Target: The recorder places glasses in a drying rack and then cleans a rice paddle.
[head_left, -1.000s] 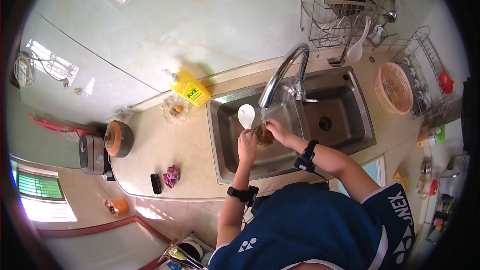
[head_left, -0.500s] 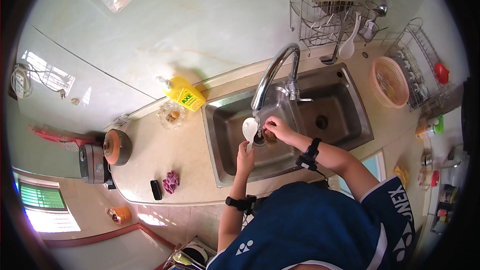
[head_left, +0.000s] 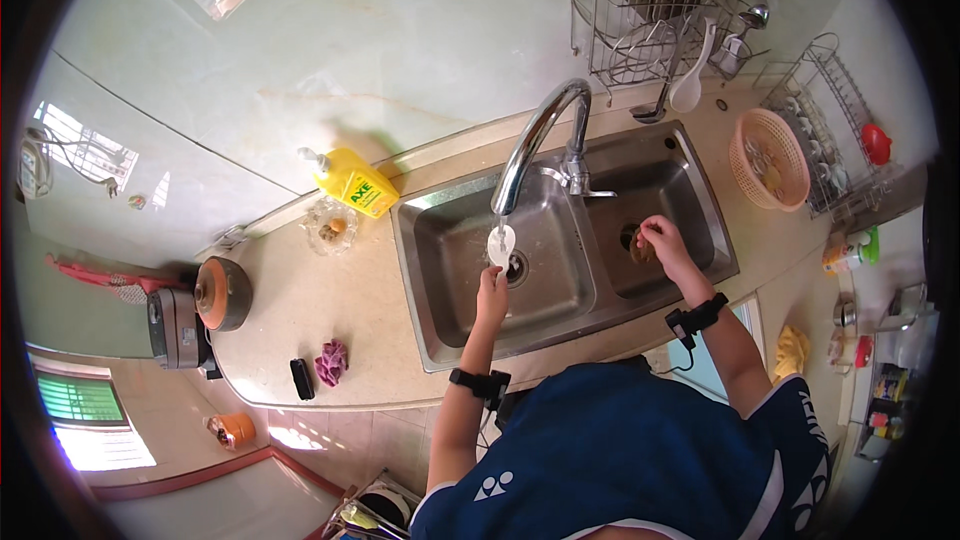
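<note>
Left fingers on white, oval-bowled spoon

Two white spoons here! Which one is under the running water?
The white spoon held in the left hand, directly below the tap. The other white spoon hangs by the wire rack, away from the water.

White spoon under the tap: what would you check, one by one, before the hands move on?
1. Spoon held by its handle in the left hand: ok.
2. Spoon under the tap's outlet: ok.
3. Tap shut off: not ok, water is running.
4. Brown scrubber held in the right hand, over the right basin: ok.
5. Scrubber apart from the spoon: ok.
6. Spoon free of residue: cannot tell, too small to see.
</note>
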A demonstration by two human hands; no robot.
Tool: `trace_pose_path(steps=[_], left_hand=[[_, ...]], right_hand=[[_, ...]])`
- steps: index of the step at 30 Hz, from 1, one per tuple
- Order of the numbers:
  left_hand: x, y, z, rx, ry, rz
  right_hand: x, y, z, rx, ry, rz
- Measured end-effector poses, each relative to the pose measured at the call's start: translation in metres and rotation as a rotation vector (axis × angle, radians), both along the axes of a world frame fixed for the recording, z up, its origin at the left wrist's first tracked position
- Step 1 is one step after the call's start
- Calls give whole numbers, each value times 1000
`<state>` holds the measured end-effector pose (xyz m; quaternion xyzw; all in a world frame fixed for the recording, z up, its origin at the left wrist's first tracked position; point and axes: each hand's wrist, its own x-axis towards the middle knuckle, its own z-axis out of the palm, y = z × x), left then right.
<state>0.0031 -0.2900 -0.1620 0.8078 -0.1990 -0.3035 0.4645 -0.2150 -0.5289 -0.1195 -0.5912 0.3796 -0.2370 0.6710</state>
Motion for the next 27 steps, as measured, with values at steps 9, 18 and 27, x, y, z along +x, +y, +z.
trace_pose_path(steps=[9, 18, 27], left_hand=[[32, -47, -10, 60, -11, 19], [5, -12, -1, -17, 143, 7], [-5, 30, 24, -73, 153, -4]], right_hand=[[6, 14, -82, -203, 639, 382], [67, 57, -25, -645, 734, 781], [112, 47, -26, 560, -122, -398]])
